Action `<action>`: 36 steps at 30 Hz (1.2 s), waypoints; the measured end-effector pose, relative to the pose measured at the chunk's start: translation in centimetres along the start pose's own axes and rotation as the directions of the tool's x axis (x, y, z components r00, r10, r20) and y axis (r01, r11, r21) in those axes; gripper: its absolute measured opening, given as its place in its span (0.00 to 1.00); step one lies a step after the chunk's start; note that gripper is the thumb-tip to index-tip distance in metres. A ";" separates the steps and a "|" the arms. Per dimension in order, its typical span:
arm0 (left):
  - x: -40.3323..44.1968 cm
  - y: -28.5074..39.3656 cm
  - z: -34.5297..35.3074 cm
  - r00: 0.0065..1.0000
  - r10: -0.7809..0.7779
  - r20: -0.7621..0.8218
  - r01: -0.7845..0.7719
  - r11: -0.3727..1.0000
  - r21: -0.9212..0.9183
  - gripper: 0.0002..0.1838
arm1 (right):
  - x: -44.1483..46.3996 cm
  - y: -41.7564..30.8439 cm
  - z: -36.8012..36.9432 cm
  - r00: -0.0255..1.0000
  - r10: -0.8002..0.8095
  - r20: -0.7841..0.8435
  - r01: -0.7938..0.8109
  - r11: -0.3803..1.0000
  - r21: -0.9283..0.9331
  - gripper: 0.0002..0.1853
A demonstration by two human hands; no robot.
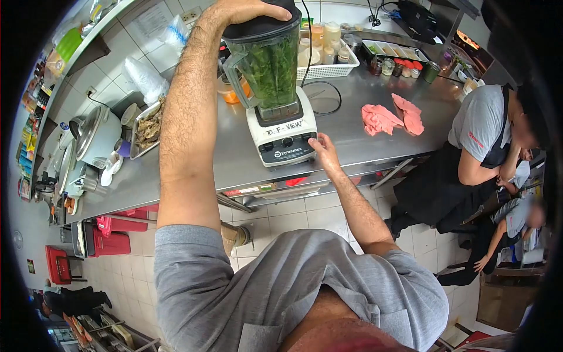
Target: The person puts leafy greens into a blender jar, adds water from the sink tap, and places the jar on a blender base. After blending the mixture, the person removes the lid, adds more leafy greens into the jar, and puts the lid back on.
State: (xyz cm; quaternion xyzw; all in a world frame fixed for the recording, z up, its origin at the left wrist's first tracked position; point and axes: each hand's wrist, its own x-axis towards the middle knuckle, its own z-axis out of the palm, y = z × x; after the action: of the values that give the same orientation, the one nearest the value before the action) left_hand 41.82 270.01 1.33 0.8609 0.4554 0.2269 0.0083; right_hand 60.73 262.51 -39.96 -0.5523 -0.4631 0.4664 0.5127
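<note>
A blender jar (267, 67) full of green leaves stands on its white base (284, 126), which is lettered "TO: F-VIEW" and "Dynamex". From above, my left hand (252, 9) holds the black lid (264, 23), its thumb lying along the top; the frame's upper edge cuts off part of the hand. My right hand (326, 154) is at the right front corner of the base, fingertips touching the control panel (287, 149) beside a switch. Its fingers look extended, not wrapped round anything.
Two pink cloths (381, 119) lie on the steel counter (352, 97) to the right. Behind are a white basket (331, 70) of bottles and several spice jars (402, 68). A rice cooker (97, 135) and a metal tray (146, 132) stand left. A co-worker (478, 129) stands at the right.
</note>
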 end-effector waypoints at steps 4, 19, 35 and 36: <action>0.1 -0.1 0.1 1.000 0.026 0.011 -0.026 1.000 -0.018 0.41 | 0.2 0.4 -0.1 0.999 -0.039 0.031 0.042 0.995 -0.095 0.31; -0.1 0.0 0.0 0.999 0.038 0.030 -0.036 0.998 -0.051 0.39 | -0.3 -0.1 -0.2 0.999 -0.037 0.032 0.039 0.996 -0.081 0.30; 0.2 -0.2 0.1 0.997 0.078 0.000 -0.078 0.995 -0.062 0.39 | -1.0 -2.0 -0.5 0.996 -0.027 0.081 0.035 0.995 -0.096 0.32; 0.0 0.0 0.0 0.998 0.066 0.007 -0.065 0.996 -0.057 0.38 | -1.1 -2.3 -0.5 0.998 -0.005 0.068 0.011 0.996 -0.088 0.31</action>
State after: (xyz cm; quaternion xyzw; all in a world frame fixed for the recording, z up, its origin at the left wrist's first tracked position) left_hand 41.85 269.98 1.33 0.8757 0.4203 0.2362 0.0275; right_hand 61.04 261.43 -37.57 -0.5565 -0.5023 0.4620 0.4739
